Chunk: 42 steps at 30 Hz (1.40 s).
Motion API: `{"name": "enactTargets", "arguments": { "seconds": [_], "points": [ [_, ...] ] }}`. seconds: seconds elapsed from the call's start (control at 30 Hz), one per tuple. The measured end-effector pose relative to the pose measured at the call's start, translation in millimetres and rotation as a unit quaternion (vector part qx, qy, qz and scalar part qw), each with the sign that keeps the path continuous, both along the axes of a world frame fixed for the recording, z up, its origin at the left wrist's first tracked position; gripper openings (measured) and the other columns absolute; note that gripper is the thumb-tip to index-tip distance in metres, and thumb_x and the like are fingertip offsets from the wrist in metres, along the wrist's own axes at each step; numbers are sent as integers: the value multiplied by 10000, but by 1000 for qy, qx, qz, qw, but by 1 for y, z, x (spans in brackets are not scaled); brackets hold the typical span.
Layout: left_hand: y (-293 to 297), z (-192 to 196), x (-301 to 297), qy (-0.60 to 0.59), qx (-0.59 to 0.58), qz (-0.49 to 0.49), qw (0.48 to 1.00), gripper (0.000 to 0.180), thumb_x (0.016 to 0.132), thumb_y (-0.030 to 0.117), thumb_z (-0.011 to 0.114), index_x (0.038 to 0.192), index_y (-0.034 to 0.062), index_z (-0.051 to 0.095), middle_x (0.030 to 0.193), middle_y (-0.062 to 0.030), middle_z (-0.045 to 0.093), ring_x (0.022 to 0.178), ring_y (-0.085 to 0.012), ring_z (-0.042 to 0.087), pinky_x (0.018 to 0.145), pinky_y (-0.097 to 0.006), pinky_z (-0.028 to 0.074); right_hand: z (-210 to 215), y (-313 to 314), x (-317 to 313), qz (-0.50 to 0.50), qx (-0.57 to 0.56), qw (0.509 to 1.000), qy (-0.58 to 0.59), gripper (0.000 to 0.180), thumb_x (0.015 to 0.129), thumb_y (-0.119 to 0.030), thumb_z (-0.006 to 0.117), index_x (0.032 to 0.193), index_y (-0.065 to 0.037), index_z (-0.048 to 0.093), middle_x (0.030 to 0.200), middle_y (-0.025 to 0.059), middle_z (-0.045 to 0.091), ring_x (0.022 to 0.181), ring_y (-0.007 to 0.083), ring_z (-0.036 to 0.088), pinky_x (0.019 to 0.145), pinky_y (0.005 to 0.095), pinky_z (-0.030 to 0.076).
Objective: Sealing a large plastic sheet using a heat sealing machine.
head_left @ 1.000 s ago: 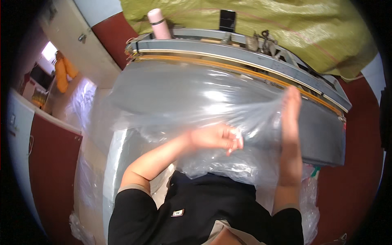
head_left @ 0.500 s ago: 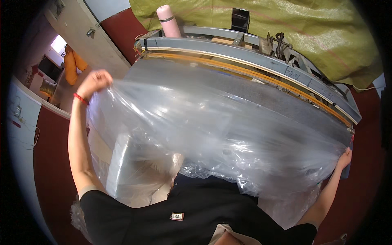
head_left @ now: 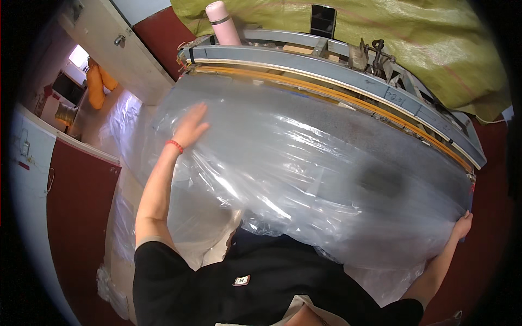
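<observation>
A large sheet of clear plastic film [head_left: 255, 157] lies over a grey worktable [head_left: 348, 122] and hangs down its near side, wrinkled and shiny. My left hand [head_left: 190, 129] is on or just over the film at the table's left part, palm down, with fingers stretched out and slightly blurred. At the table's right end, my right hand [head_left: 463, 223] pinches the edge of the film. A long metal frame [head_left: 304, 62] with an orange strip [head_left: 321, 88] on its near side runs along the back of the table.
A pink thermos [head_left: 223, 24] and a dark phone [head_left: 322, 22] stand behind the frame, before a yellow-green woven cover [head_left: 413, 49]. Metal clamp parts [head_left: 376, 56] sit at the back right. An open door [head_left: 117, 49] and more plastic film [head_left: 124, 117] are at the left.
My left hand has let go of the raised film corner and moved right, onto or just over the sheet. The film has dropped lower at the left. My right hand stays at the right edge.
</observation>
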<state>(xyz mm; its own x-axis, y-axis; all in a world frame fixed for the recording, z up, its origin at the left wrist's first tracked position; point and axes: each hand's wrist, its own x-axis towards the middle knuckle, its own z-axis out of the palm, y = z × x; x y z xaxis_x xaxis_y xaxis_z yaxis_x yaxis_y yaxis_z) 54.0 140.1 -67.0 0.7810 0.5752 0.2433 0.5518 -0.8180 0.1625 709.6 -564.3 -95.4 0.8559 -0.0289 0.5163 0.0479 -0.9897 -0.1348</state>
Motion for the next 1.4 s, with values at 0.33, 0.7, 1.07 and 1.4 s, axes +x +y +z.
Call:
{"name": "enactTargets", "arguments": {
  "seconds": [0.33,0.7,1.07,1.4],
  "points": [
    [-22,11,96,-127,114,0,985,447,679,207,622,1083,53,508,1168,-148,470,1118,-337,396,936,-416,318,-14,-33,27,6,33,999,-4,340,877,-359,380,895,-52,526,829,212,566,770,396,526,624,446,408],
    [-11,1,117,-139,48,-56,987,206,665,136,619,853,56,593,913,-124,568,901,-297,508,800,-397,396,6,-92,8,153,587,794,18,288,860,-274,489,950,-15,576,872,18,562,802,111,501,699,225,407],
    [6,12,144,-474,-182,200,838,189,852,183,434,773,22,492,703,-17,465,663,-105,431,630,-260,388,30,56,43,98,360,901,-222,230,790,-194,449,741,-37,610,836,108,612,795,223,569,728,333,427],
    [127,-49,143,-485,-149,186,842,220,849,214,486,681,74,481,557,48,388,527,-49,344,486,-195,295,-16,147,92,199,435,868,-136,185,839,-175,519,722,-32,531,609,-28,469,550,57,400,507,219,354]
  ]
}}
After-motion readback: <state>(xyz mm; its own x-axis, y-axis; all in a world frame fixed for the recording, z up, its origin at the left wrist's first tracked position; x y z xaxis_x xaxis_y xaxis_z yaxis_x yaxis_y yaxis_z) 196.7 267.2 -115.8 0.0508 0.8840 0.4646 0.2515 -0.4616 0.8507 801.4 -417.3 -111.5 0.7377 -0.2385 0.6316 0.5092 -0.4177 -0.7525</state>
